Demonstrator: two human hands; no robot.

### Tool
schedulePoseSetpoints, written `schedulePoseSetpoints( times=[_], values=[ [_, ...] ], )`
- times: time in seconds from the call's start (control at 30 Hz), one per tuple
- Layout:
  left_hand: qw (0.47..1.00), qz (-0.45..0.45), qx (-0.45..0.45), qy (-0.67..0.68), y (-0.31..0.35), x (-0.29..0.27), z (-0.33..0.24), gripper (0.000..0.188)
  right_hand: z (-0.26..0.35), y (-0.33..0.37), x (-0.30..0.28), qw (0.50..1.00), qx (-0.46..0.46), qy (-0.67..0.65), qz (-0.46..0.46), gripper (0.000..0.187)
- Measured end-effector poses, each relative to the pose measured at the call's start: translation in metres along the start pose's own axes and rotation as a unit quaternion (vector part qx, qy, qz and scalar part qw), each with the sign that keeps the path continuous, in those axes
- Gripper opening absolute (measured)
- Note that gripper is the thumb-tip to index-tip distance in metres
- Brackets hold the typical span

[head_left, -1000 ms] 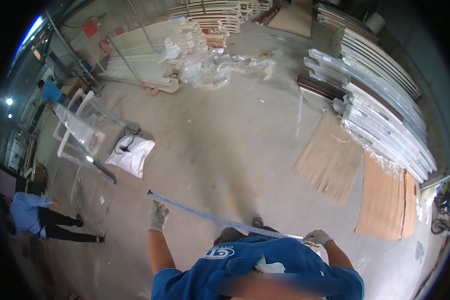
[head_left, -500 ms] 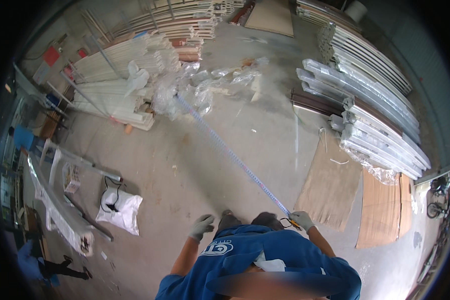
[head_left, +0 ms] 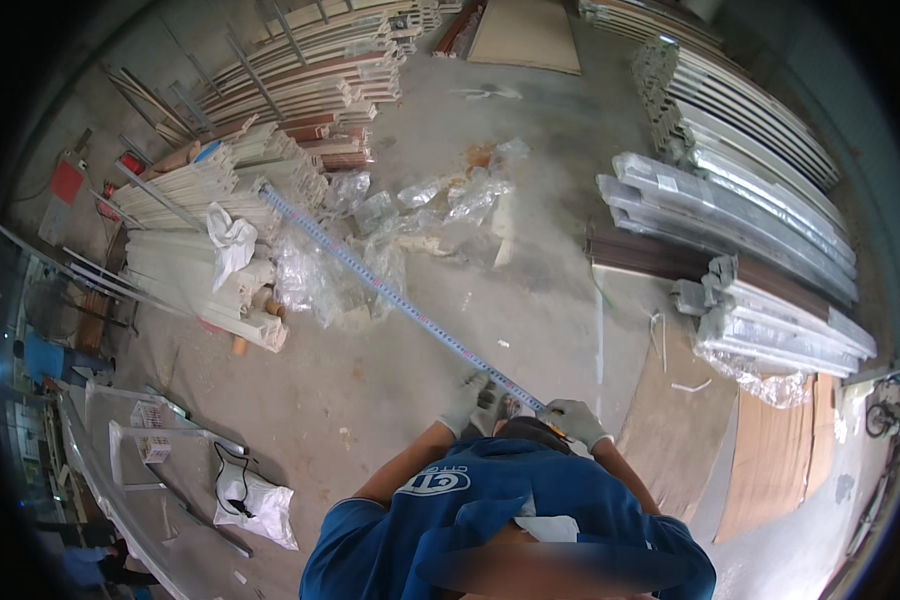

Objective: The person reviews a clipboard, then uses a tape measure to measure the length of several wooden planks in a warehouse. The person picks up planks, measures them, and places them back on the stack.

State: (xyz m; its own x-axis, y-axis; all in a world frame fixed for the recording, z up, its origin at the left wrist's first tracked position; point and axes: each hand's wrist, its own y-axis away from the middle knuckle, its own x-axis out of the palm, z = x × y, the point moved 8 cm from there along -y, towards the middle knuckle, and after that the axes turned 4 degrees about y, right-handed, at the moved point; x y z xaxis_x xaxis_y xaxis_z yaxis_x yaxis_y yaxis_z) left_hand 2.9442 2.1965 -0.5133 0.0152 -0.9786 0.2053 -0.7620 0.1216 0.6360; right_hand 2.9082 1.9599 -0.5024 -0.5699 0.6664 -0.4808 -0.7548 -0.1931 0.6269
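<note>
White-gloved, the right hand (head_left: 576,420) is grasping the tape (head_left: 400,298) at its case end, fingers curling around it just in front of the blue shirt (head_left: 400,530). The tape is stretching from there up and to the left across the view, its far tip showing against the pale strips (head_left: 170,262); whether it is touching them, I cannot tell. The left hand (head_left: 467,402), also gloved, is reaching close beside the tape, near the right hand, fingers pointing away from the body; I cannot tell whether they are gripping or touching it. Clear wrap (head_left: 302,275) is lying crumpled next to the strips. A white bag (head_left: 267,510) is resting on the floor (head_left: 320,400) at lower left, while wrapped bars (head_left: 710,200) and cardboard (head_left: 675,400) are lying on the right.
</note>
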Motion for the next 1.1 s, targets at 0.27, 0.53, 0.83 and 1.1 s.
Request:
schedulePoseSetpoints(
  times=[0.27, 0.53, 0.83, 1.1],
  values=[
    [0.974, -0.117, 0.134, 0.140, -0.193, -0.043, -0.184, 0.016, 0.129, -0.196, -0.134, 0.983, -0.036, 0.003, 0.182, 0.050],
    [0.940, -0.228, 0.242, 0.080, -0.411, -0.100, -0.422, 0.016, 0.167, -0.368, -0.296, 0.994, -0.068, 0.026, 0.087, 0.054],
    [0.875, -0.338, 0.324, 0.124, -0.634, -0.221, -0.655, 0.011, 0.032, -0.449, -0.474, 0.999, 0.017, -0.045, -0.006, 0.047],
    [0.966, -0.080, 0.215, 0.119, -0.840, 0.029, -0.690, 0.026, 0.106, -0.654, -0.702, 0.994, -0.053, 0.062, -0.078, 0.044]
  ],
)
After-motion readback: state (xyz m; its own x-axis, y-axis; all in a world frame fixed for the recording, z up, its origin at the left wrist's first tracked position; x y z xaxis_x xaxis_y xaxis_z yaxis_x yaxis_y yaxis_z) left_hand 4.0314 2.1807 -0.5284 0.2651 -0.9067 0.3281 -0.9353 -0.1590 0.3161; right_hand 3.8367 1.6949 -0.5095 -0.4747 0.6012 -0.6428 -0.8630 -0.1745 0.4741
